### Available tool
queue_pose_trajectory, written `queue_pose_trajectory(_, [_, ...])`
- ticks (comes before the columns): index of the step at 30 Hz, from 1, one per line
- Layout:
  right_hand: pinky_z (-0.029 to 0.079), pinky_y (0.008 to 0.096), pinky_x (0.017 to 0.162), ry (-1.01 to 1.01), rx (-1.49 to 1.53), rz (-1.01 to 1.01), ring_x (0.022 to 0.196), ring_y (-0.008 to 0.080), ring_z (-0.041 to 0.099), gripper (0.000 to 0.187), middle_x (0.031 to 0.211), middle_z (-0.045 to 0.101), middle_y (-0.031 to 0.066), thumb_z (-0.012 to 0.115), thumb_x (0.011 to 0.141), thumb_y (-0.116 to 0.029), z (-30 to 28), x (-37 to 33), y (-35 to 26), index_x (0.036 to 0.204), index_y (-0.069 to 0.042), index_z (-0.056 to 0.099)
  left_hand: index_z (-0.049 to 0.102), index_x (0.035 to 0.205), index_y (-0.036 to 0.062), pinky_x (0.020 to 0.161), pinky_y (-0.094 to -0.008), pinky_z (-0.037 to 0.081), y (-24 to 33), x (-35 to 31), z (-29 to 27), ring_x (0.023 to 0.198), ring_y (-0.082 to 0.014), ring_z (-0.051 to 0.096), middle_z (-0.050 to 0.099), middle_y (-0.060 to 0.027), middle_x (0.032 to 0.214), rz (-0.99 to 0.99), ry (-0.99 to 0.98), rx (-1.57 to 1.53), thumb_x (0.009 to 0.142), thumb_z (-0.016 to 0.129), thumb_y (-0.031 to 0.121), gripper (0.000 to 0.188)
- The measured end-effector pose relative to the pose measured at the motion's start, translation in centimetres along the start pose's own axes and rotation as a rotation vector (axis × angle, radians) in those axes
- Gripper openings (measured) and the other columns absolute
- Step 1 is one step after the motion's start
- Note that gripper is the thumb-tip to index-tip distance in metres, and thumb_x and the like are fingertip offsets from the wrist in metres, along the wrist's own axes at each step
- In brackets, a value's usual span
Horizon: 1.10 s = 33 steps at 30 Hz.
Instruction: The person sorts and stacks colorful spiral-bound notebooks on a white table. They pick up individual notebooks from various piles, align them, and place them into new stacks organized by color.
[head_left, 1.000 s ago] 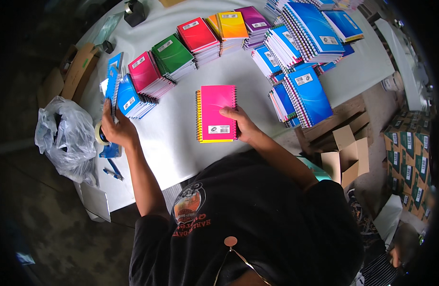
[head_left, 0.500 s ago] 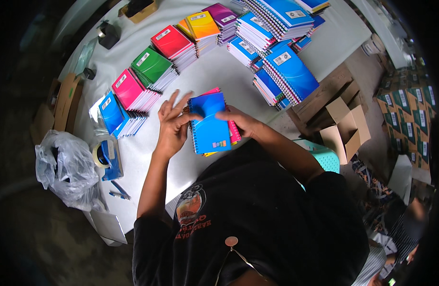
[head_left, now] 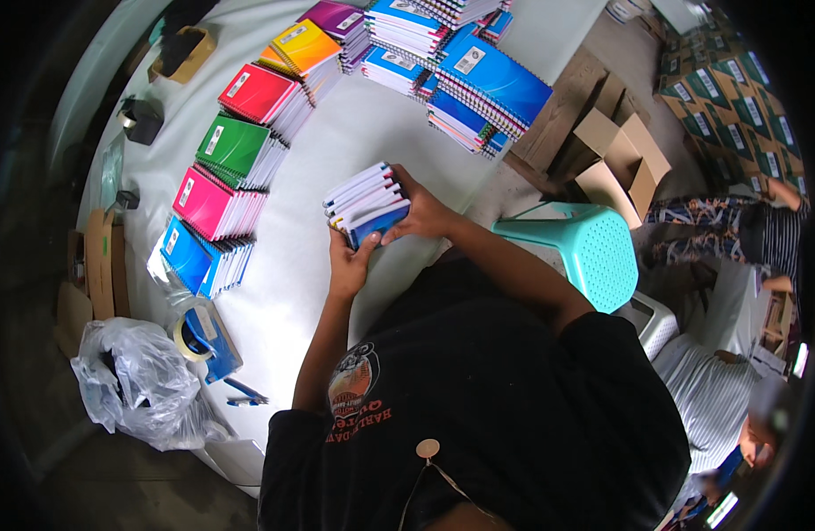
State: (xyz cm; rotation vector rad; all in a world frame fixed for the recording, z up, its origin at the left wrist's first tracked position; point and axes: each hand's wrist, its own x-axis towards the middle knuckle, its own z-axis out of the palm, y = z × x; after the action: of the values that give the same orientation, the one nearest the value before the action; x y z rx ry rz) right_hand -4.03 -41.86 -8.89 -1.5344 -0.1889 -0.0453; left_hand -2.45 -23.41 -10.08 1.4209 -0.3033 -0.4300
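Note:
Between my two hands is a small stack of spiral notebooks point(head_left: 365, 196), tipped up so that the white page edges face up, with a blue cover on the side toward me. My left hand point(head_left: 346, 264) grips its lower left end, thumb against the blue cover. Around the right end my right hand point(head_left: 422, 206) is wrapped, its thumb near the left one. On the table to the left, piles of notebooks form a curved row: blue point(head_left: 189, 255), pink point(head_left: 204, 203), green point(head_left: 233, 146), red point(head_left: 257, 94), yellow point(head_left: 301, 47) and purple point(head_left: 334, 18).
Blue notebooks point(head_left: 496, 78) stand in high piles at the far right. A tape dispenser point(head_left: 212, 343), a cutter point(head_left: 246, 394) and a clear plastic bag point(head_left: 142, 380) lie left. Right of the table are a turquoise stool point(head_left: 602, 257), an open carton point(head_left: 624, 164) and other people point(head_left: 704, 398).
The notebook stack has turned from blue cover up to page edges up, and both hands now clasp it. My left fingers, spread before, have closed on it. The view has shifted.

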Motion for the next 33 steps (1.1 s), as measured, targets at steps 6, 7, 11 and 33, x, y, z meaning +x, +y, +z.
queue_pose_trajectory(6, [0.036, 0.0348, 0.098, -0.012, 0.248, 0.194, 0.114, 0.0224, 0.045, 0.095, 0.123, 0.045, 0.0122, 0.081, 0.060, -0.020, 0.2, 0.1, -1.6, 0.134, -0.002, 0.026, 0.049, 0.114, -0.0017, 0.084, -0.0319, 0.042, 3.2, 0.1, -1.5, 0.091, -0.0196, 0.053, 0.056, -0.0118, 0.100, 0.142, 0.124, 0.447, 0.095, 0.042, 0.030, 0.037])
queue_pose_trajectory(7, [0.036, 0.0351, 0.098, 0.013, 0.345, 0.260, 0.114, 0.0224, 0.045, 0.094, 0.124, 0.045, 0.0127, 0.081, 0.061, -0.020, 0.4, -0.2, -1.8, 0.135, -0.002, 0.026, 0.051, 0.112, -0.0018, 0.082, -0.0318, 0.042, 4.4, 0.4, -1.1, 0.089, -0.0199, 0.054, 0.056, -0.0119, 0.097, 0.271, 0.201, 0.595, 0.096, 0.040, 0.029, 0.036])
queue_pose_trajectory(11, [0.038, 0.0353, 0.097, 0.009, 0.618, 0.468, 0.112, 0.0218, 0.047, 0.085, 0.121, 0.048, 0.0133, 0.078, 0.068, -0.023, 1.1, -1.6, -1.4, 0.132, 0.002, 0.028, 0.056, 0.104, -0.0022, 0.086, -0.0328, 0.041, 10.8, 0.7, -3.1, 0.095, -0.0234, 0.054, 0.056, -0.0147, 0.103, 0.639, 0.180, 0.403, 0.093, 0.046, 0.016, 0.024])
queue_pose_trajectory(33, [0.039, 0.0311, 0.092, -0.083, 0.004, 0.052, 0.104, 0.0189, 0.050, 0.073, 0.113, 0.051, 0.0091, 0.080, 0.061, -0.013, 3.3, -2.0, -4.8, 0.121, -0.005, 0.040, 0.016, 0.138, 0.0052, 0.096, -0.0373, 0.038, 9.1, -1.7, -3.4, 0.118, -0.0250, 0.041, 0.036, -0.0181, 0.130, -0.013, -0.201, -0.094, 0.069, 0.068, 0.007, 0.086])
